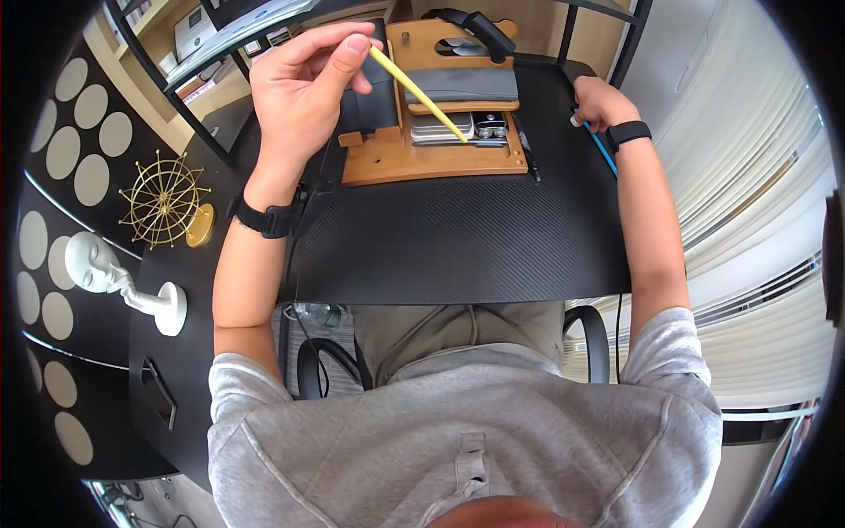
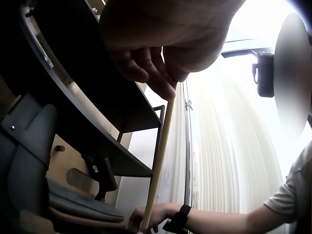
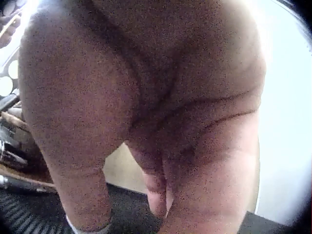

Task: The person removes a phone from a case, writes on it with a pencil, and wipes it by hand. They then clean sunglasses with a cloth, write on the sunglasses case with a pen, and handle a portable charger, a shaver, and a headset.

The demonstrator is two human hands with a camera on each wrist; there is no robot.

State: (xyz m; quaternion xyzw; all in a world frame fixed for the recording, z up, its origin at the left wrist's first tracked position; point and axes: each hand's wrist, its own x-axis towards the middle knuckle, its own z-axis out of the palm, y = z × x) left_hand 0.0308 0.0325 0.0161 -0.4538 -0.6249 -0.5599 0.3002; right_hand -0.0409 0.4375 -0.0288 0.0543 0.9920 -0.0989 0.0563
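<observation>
My left hand (image 1: pixel 308 92) is raised over the back left of the desk and pinches a thin yellow stick (image 1: pixel 418 92) near its upper end. The stick slants down to the right and overlaps the wooden organizer (image 1: pixel 387 163) in the head view. In the left wrist view, the yellow stick (image 2: pixel 161 156) hangs down from the fingertips. Over at the right desk edge, my right hand (image 1: pixel 603 104) reaches down with thumb and fingers around the far part of a thin blue stick (image 1: pixel 606 157). The right wrist view shows the palm, thumb and fingers pointing down; their tips are mostly hidden.
The organizer carries a dark grey case (image 1: pixel 466 85) and small items in its tray, with a black pen (image 1: pixel 528 150) beside it. Black shelving (image 1: pixel 198 62) rises behind. A gold wheel ornament (image 1: pixel 165 198), white head figure (image 1: pixel 92 264) and phone (image 1: pixel 158 392) stand or lie left; blinds (image 1: pixel 739 194) hang right.
</observation>
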